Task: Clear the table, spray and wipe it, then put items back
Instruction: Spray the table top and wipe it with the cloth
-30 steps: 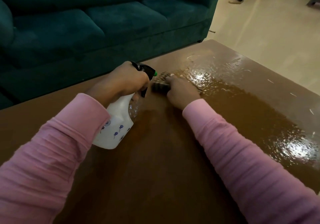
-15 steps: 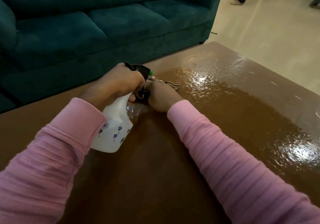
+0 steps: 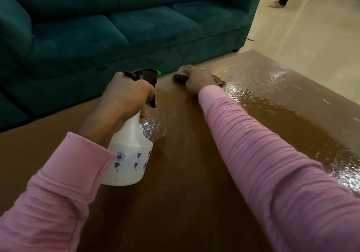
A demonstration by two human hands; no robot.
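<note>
I see a white spray bottle [image 3: 128, 160] with blue flower prints, black head [image 3: 145, 76] and green nozzle [image 3: 159, 73] over the brown table [image 3: 185, 203], pink sleeves [image 3: 58, 203] above it, teal sofa [image 3: 116, 27] beyond.

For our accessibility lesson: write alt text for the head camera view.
A person in pink sleeves cleans a partly wet table: the right hand holds a cloth near its far edge, the left hand grips a white spray bottle. A teal sofa stands behind.
</note>
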